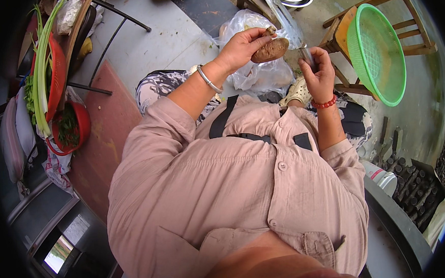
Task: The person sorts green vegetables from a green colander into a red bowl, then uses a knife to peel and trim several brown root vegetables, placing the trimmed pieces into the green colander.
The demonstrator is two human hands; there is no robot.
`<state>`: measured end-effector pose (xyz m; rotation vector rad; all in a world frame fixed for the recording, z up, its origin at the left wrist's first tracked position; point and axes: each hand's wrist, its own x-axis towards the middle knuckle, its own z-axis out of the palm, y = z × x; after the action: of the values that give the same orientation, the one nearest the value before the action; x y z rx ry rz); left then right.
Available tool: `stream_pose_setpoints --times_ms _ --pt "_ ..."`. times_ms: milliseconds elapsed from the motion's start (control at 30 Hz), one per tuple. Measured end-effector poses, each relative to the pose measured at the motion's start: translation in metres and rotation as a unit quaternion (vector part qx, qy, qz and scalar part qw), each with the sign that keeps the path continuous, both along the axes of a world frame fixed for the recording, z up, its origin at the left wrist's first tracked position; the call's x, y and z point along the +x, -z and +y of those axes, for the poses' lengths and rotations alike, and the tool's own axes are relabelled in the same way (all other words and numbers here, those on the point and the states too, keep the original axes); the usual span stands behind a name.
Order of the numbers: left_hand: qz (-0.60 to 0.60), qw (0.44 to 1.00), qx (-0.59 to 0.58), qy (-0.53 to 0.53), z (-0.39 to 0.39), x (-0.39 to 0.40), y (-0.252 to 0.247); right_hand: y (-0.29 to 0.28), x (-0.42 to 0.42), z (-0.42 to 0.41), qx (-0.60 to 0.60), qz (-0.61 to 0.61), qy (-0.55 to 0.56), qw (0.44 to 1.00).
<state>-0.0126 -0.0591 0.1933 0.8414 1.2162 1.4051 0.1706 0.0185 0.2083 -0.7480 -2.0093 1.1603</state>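
My left hand [242, 50], with a silver bangle on its wrist, grips a brown, knobbly root vegetable [271, 50] by its knobbed upper end. In my right hand [319, 74], just to the right of the vegetable, is a metal-handled tool [307, 57], which looks like a knife. A pale, blurred blade-like shape [288, 22] runs up and left from the handle. I cannot clearly separate it from the plastic behind. A gap shows between the tool's handle and the vegetable. Below both hands, clear plastic bags [266, 77] lie on the floor between my legs.
A green plastic colander [376, 87] leans on a wooden chair [340, 30] to the right. Steel bowls [307, 0] sit on a low stool ahead. To the left stand red baskets [59, 78] with celery [47, 54] and a table's black metal leg [106, 50]. Charred-looking sticks [417, 192] are stacked at right.
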Motion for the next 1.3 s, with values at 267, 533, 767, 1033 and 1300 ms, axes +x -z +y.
stream_pose_setpoints --times_ms 267,533,767,1033,1300 --pt "-0.043 0.997 -0.026 0.062 -0.005 -0.002 -0.004 -0.008 0.005 0.01 0.094 -0.034 -0.006 0.995" --pt "-0.065 0.994 -0.053 0.068 -0.007 -0.003 -0.005 0.0 0.004 0.006 0.022 -0.026 -0.02 0.999" --pt "-0.124 0.988 -0.036 0.081 -0.009 -0.004 0.001 -0.015 -0.004 0.003 0.128 -0.044 -0.095 0.986" --pt "-0.116 0.991 0.017 0.058 -0.016 0.0 -0.006 -0.014 -0.002 0.001 0.12 -0.033 -0.105 0.987" --pt "-0.042 0.997 0.022 0.058 -0.015 -0.001 -0.007 -0.007 -0.001 0.006 0.096 -0.017 -0.137 0.986"
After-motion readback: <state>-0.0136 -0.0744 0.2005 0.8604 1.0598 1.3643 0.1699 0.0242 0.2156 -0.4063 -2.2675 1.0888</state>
